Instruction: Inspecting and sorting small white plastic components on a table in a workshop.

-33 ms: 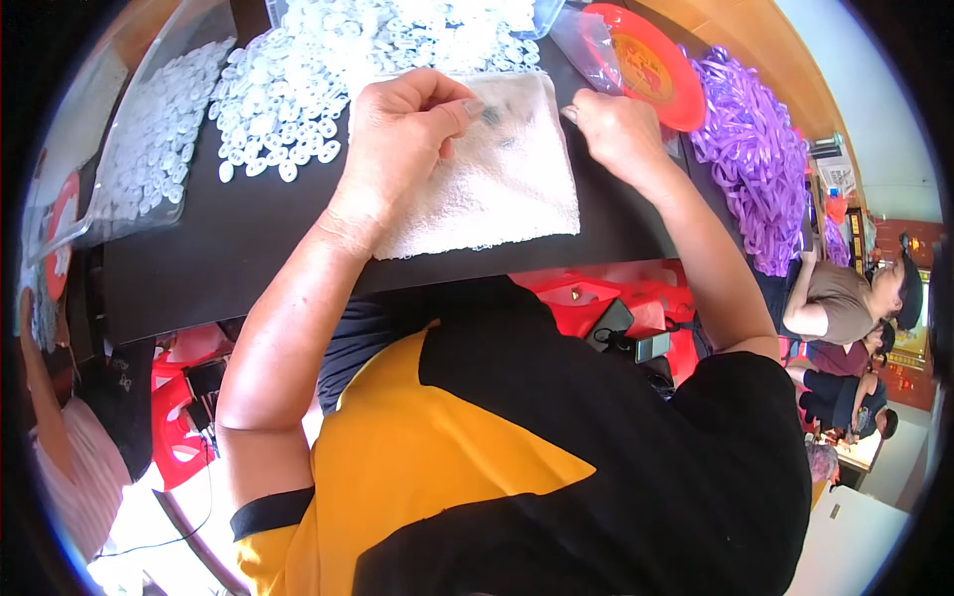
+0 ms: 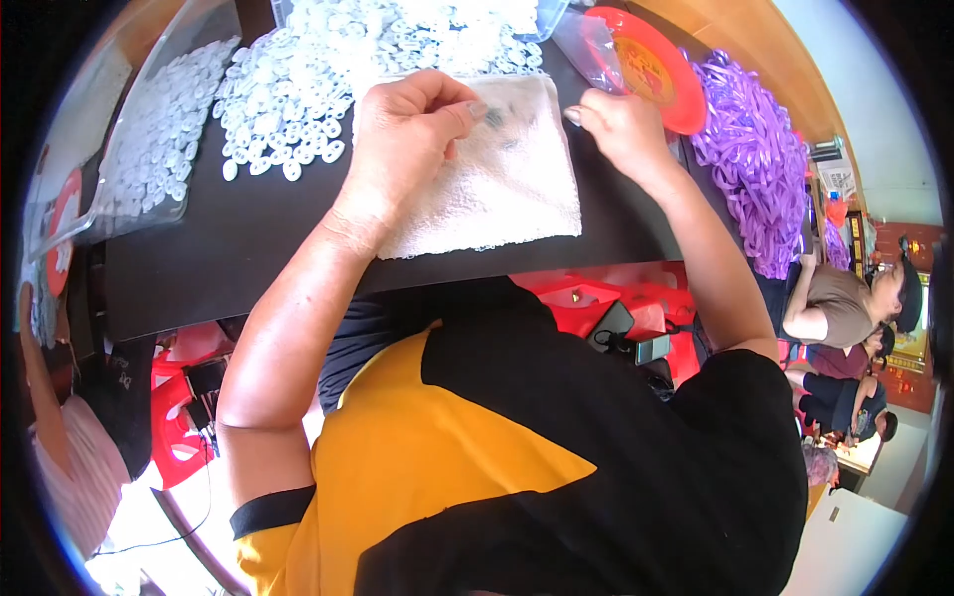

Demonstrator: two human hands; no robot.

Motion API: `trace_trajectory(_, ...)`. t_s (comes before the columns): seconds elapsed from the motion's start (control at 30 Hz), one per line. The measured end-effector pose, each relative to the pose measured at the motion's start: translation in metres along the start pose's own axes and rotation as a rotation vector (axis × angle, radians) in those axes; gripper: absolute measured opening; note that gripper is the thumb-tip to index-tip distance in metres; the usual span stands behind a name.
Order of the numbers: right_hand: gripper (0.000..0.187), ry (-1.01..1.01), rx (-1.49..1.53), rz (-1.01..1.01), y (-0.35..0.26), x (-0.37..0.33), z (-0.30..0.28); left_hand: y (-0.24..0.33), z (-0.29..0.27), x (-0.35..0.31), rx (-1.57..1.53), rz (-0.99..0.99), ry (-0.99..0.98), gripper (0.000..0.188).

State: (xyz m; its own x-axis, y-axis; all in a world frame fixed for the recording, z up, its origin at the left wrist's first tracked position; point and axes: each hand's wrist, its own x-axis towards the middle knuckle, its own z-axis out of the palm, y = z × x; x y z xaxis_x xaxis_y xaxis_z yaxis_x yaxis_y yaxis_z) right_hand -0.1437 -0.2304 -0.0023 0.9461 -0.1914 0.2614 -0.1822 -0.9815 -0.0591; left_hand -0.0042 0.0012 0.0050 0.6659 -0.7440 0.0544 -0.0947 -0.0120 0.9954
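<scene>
My left hand is raised over the left part of a white towel, thumb and fingertips pressed together in a pinch. Whatever is in that pinch is too small or hidden to name. Dark smudges mark the towel just beside those fingertips. Just past the towel's right edge is my right hand, its fingers curled in and the thumb tip pointing left. I cannot make out what it holds, if anything. Beyond the towel spreads a heap of small white oval rings.
A clear plastic bin of similar white pieces stands at left. A red plate and a clear plastic bag lie far right, beside a pile of purple straps. Other people sit at both sides. The dark table ends near my torso.
</scene>
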Motion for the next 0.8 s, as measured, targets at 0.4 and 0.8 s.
trace_trajectory(0.4, 0.019, -0.270, 1.253, 0.187, -0.073, 0.021, -0.034, -0.013, 0.005, 0.000, 0.086, 0.408, -0.124, 0.020)
trace_trajectory(0.8, 0.017, -0.255, 1.275, 0.116, -0.070, 0.030, -0.034, -0.010, 0.001, -0.002, 0.042, 0.356, -0.080, 0.022)
